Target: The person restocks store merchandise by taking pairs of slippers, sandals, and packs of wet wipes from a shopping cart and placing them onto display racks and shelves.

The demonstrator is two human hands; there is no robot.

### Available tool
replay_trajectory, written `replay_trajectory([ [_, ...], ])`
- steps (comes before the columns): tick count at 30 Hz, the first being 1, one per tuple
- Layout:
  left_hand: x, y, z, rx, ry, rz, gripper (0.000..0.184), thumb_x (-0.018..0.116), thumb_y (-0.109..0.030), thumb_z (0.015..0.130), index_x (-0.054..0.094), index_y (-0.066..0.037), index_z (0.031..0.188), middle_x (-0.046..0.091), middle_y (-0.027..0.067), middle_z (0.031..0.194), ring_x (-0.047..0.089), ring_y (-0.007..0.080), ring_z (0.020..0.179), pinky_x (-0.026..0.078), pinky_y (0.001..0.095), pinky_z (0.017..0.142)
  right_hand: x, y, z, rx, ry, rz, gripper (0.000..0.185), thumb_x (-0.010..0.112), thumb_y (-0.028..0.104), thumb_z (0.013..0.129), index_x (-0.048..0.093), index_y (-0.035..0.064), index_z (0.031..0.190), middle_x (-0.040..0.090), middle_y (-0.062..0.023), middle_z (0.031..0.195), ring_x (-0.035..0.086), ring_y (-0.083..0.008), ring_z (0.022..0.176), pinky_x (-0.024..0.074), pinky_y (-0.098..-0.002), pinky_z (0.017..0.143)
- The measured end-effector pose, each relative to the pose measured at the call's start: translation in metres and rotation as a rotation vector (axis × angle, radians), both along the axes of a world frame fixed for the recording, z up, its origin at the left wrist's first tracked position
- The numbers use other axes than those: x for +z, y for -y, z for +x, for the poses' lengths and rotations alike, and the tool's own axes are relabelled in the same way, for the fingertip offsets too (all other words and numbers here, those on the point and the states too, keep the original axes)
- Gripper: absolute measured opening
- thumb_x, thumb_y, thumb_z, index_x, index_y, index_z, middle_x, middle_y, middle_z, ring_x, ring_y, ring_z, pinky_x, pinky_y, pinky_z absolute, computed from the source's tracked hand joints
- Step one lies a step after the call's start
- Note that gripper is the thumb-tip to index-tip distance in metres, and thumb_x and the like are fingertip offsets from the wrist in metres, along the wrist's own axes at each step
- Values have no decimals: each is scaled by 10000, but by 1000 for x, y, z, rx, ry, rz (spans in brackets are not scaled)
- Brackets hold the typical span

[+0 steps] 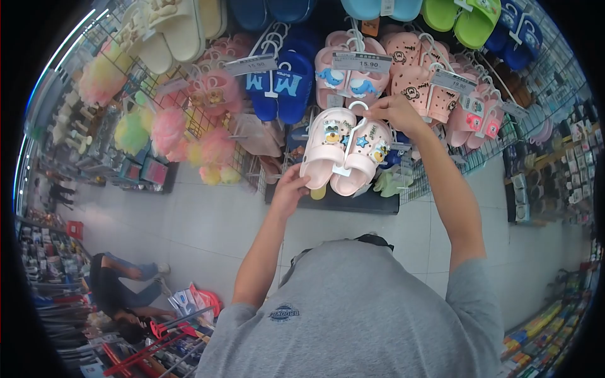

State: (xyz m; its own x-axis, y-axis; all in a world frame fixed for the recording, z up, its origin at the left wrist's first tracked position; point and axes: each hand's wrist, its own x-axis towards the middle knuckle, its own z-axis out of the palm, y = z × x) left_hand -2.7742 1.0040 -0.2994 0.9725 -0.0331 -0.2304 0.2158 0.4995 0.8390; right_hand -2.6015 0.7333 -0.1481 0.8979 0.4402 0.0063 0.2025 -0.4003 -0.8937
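A pair of pale pink clogs point(328, 142) with cartoon charms hangs from a white hanger point(358, 108) in front of the display rack. My right hand point(396, 115) is closed on the top of this hanger. At the lower left of the pair, my left hand point(292, 187) grips the heel end of the left clog. Right behind and above them hang pink slippers point(351, 75) with blue figures, under a price tag point(369, 62) reading 15.90. Blue slippers point(291, 88) with a white M are to the left, and peach clogs point(435, 88) to the right.
Colourful bath puffs point(169, 129) hang from the wire grid at left. A low dark base point(372, 203) lies under the rack. Someone in dark clothes point(110, 283) is at the lower left, beside a red-framed cart point(154, 343). Shelves of goods point(554, 170) stand at right.
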Motion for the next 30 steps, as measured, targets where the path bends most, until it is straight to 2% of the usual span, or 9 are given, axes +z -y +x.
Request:
replay_trajectory([
  [8, -5, -10, -2, 6, -13, 6, 455, 667, -141, 828, 510, -85, 1251, 594, 16, 1106, 561, 112, 964, 444, 263, 725, 0, -11, 6, 101, -10, 8, 198, 762, 164, 751, 736, -9, 844, 694, -52, 770, 587, -97, 690, 466, -251, 677],
  [17, -9, -8, -1, 2, 3, -26, 468, 641, -119, 831, 498, -62, 1273, 588, 27, 1114, 562, 125, 963, 433, 263, 707, 4, -13, 3, 82, 6, -46, 184, 761, 151, 735, 740, -5, 830, 699, -74, 774, 602, -121, 715, 482, -286, 690],
  [23, -19, -11, 2, -22, -17, 0, 482, 630, -118, 840, 477, -67, 1295, 584, 10, 1132, 562, 121, 959, 430, 265, 684, 1, -9, 6, 112, 39, -75, 206, 763, 168, 749, 738, -1, 864, 697, -67, 810, 608, -115, 764, 472, -266, 716],
  [26, -17, -4, 5, -17, -30, -24, 484, 635, -121, 839, 476, -67, 1293, 585, 14, 1127, 560, 116, 954, 431, 259, 680, 1, -5, 3, 106, 59, -33, 216, 772, 176, 736, 737, -6, 848, 687, -78, 778, 595, -129, 722, 473, -278, 690],
  [28, -13, -5, 5, -45, -12, -18, 390, 618, -132, 858, 506, -109, 1231, 583, 1, 1084, 560, 109, 903, 437, 265, 679, 2, -4, 2, 90, 72, -21, 226, 780, 183, 728, 735, -16, 825, 674, -77, 728, 575, -129, 670, 469, -279, 652],
  [30, -12, -4, 6, -49, -16, -11, 396, 622, -133, 857, 503, -110, 1234, 585, 1, 1081, 561, 108, 904, 437, 265, 678, 3, -1, 2, 83, 71, -29, 225, 780, 183, 729, 735, -15, 825, 673, -72, 726, 573, -125, 669, 468, -279, 649],
])
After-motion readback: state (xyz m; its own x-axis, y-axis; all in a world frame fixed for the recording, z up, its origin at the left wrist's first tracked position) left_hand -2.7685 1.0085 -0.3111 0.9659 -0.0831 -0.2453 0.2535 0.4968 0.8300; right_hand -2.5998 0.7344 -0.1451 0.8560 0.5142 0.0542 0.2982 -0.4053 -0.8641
